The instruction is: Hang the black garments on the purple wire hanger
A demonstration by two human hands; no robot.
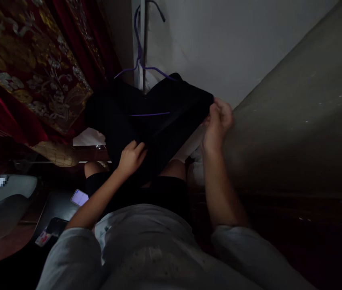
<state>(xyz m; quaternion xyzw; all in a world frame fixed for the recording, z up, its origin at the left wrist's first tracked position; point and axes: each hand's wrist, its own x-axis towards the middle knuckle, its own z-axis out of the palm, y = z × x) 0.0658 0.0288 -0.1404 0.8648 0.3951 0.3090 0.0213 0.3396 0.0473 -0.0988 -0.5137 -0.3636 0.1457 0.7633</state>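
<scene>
A black top (165, 133) hangs in front of me on a purple hanger (140, 60). The hanger's thin lower bar shows across the cloth below the V-shaped neckline. My left hand (131, 158) is closed at the lower front of the top, fingers curled into the dark fabric. On the right, my right hand (219, 121) pinches the outer edge of the top, which looks like a sleeve end, and holds it out to the side. The folds are hard to make out in the dim light.
Red curtains (68, 80) with gold and silver patterns hang at the left. A pale wall (219, 44) rises behind the hanger, with a greyish surface (294, 121) on the right. A lit phone (79, 197) and a grey chair (8, 205) are at the lower left.
</scene>
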